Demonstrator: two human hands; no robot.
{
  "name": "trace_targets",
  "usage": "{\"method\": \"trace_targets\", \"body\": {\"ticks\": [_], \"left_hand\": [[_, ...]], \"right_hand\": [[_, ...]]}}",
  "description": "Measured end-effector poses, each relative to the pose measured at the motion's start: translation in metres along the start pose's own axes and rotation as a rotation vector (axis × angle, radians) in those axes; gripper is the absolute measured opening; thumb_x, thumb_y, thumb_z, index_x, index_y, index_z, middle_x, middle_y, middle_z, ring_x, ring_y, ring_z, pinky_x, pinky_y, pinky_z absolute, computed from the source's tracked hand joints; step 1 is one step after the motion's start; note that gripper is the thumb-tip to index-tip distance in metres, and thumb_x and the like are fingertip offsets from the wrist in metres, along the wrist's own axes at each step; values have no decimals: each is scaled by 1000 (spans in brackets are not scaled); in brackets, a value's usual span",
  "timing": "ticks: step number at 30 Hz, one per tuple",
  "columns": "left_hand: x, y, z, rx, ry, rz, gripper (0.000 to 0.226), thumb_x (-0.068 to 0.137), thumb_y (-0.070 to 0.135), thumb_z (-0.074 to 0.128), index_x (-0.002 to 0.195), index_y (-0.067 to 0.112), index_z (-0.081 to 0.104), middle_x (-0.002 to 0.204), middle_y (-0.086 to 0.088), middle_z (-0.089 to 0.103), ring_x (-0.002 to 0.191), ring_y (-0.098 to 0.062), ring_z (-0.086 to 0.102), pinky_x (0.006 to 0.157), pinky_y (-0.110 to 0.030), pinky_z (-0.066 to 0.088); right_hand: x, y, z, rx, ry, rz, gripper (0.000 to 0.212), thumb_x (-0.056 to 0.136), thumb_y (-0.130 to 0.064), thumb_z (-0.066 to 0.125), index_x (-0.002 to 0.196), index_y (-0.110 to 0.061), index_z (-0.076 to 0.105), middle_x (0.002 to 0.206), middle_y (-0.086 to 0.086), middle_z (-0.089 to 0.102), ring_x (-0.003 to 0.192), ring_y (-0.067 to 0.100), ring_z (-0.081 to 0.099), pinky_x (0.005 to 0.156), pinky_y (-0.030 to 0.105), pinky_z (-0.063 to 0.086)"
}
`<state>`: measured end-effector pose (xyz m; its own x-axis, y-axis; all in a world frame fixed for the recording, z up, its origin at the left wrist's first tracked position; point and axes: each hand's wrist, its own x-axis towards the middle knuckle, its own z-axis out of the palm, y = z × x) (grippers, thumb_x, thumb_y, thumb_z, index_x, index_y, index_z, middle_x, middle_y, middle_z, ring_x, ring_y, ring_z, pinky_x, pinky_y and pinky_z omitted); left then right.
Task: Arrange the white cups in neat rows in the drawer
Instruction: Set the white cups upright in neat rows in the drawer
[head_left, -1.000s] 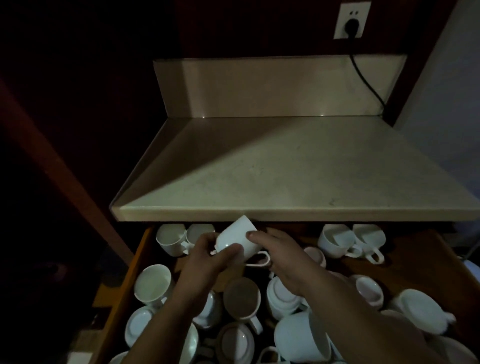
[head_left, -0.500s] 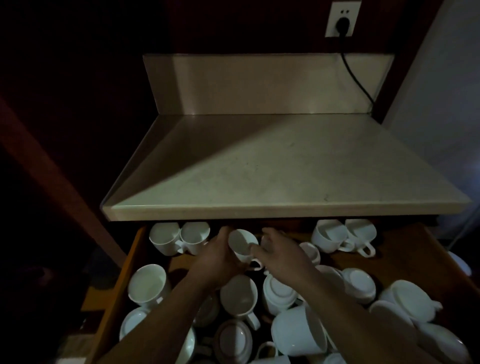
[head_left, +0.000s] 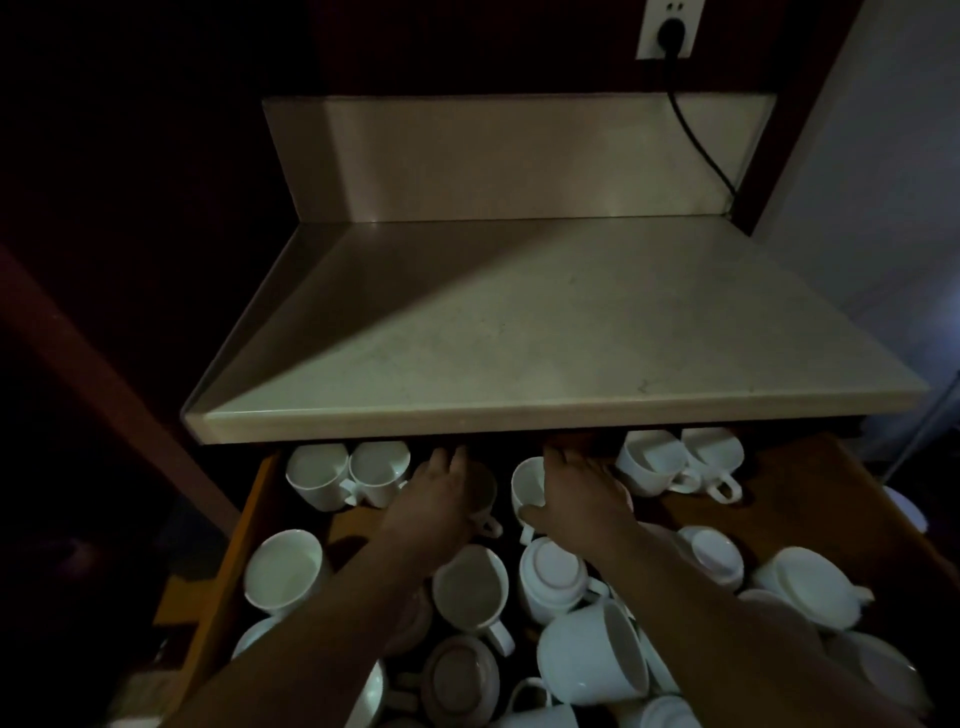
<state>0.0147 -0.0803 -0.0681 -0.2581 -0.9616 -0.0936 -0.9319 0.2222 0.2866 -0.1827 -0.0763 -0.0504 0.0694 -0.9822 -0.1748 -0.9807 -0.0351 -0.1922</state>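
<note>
Both hands work at the far row of the open brown wooden drawer (head_left: 258, 499), just under the front edge of the pale stone tabletop (head_left: 519, 322). The left hand (head_left: 441, 499) lies palm-down over a shaded white ceramic cup (head_left: 487, 496). Its fingers reach into the shadow beneath the tabletop, so it cannot be told whether they grip. The right hand (head_left: 582, 496) holds an upright white ceramic cup (head_left: 525, 486), thumb along the near wall and fingers curled over the far rim. The two cups stand side by side in the gap between the left pair of white cups (head_left: 317, 475) and the right pair of white cups (head_left: 649, 462), each directly below its own hand. A round cup has no true long axis, so take the handle line: it runs front to back on both, handles toward the person. Judgement: the coming move is release, after sideways alignment with the back row. Loose white cups (head_left: 553, 571) lie jumbled nearer, some inverted or on their sides.
</note>
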Motion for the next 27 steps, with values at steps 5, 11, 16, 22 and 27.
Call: {"method": "trace_targets", "body": {"ticks": [5, 11, 16, 22, 27], "left_hand": [[-10, -18, -7, 144, 63, 227, 74, 78, 68, 61, 135, 22, 49, 128, -4, 48, 116, -26, 49, 94, -38, 45], [-16, -15, -17, 226, 15, 426, 66, 84, 64, 23, 118, 29, 69, 125, 4, 67, 112, -25, 63, 95, -36, 48], [-2, -15, -22, 240, -49, 350, 69, 83, 64, 20, 121, 28, 65, 122, -3, 68, 112, -29, 62, 91, -33, 47], [17, -25, -17, 261, 11, 285, 62, 92, 57, 32, 136, 20, 57, 128, -11, 65, 114, -33, 61, 92, -35, 48], [24, -42, -6, 331, 41, 292, 53, 91, 53, 51, 134, 23, 61, 122, -10, 69, 105, -33, 67, 85, -37, 53]], "right_hand": [[7, -4, 0, 89, -18, -67, 88, 87, -45, 73, 156, -15, 28, 158, 9, 36, 144, 30, 37, 115, 37, 34], [6, -1, -1, -19, 16, 3, 86, 82, -57, 71, 150, -18, 35, 152, 10, 41, 140, 32, 39, 114, 43, 32], [13, -9, 3, -29, 24, 20, 76, 83, -51, 73, 142, -16, 40, 146, 11, 49, 136, 30, 45, 112, 42, 33], [21, -10, 14, 109, 33, -46, 74, 87, -38, 73, 147, -13, 38, 149, 12, 46, 137, 31, 44, 114, 38, 36], [17, -12, 23, -55, 103, 47, 72, 86, -54, 69, 141, -15, 43, 142, 10, 53, 133, 29, 48, 113, 39, 33]]}}
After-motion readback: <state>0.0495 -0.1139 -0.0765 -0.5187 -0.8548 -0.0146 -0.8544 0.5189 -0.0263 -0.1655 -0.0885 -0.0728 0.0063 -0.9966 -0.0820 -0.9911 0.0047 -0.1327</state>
